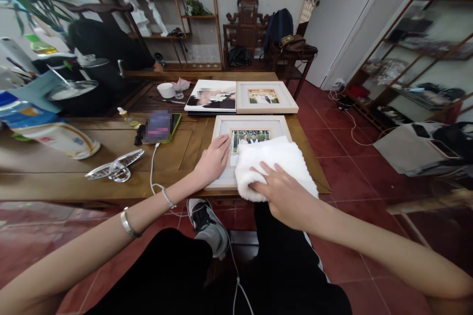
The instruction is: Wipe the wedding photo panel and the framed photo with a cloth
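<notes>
A light wooden picture frame (253, 120) with a wedding photo (254, 136) lies at the table's near edge. My left hand (213, 160) rests on the frame's left side, fingers stretched out, with nothing in it. On the lower right part of the frame, my right hand (283, 192) grips a folded white towel (284, 157), some fingers lying over it and others tucked at its fold. The towel covers the lower right of the photo and frame.
Behind lie another framed photo (266, 86) and a flat photo panel (210, 107). To the left are a clear hair claw (116, 165), a phone (175, 127) with a white cable (152, 167), a dropper bottle (128, 118), a white cup (166, 90) and a blue-and-white pack (48, 130).
</notes>
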Action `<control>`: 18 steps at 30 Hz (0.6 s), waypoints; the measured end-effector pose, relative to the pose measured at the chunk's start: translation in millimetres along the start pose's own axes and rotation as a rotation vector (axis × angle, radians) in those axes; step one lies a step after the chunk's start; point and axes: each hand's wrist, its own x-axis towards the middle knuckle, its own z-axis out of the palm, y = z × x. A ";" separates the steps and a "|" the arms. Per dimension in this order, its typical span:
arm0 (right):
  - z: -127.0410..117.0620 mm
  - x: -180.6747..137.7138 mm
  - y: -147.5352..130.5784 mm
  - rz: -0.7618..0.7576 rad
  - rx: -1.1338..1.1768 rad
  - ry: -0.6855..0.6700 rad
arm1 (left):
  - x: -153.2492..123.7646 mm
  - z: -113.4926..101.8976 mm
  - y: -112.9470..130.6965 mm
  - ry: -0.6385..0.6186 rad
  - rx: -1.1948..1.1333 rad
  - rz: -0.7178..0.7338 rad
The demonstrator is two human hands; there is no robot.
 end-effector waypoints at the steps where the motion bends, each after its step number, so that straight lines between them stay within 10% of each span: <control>1: 6.4 6.0 5.4 0.013 -0.001 0.022 | 0.0 0.2 -0.4 0.004 0.001 0.003; 11: 14.4 91.3 115.1 0.266 -0.171 0.290 | -0.2 -0.9 -0.7 0.009 -0.002 0.020; 18: 9.5 86.0 92.7 0.216 -0.204 0.048 | -0.5 -0.5 -0.4 0.012 -0.011 0.004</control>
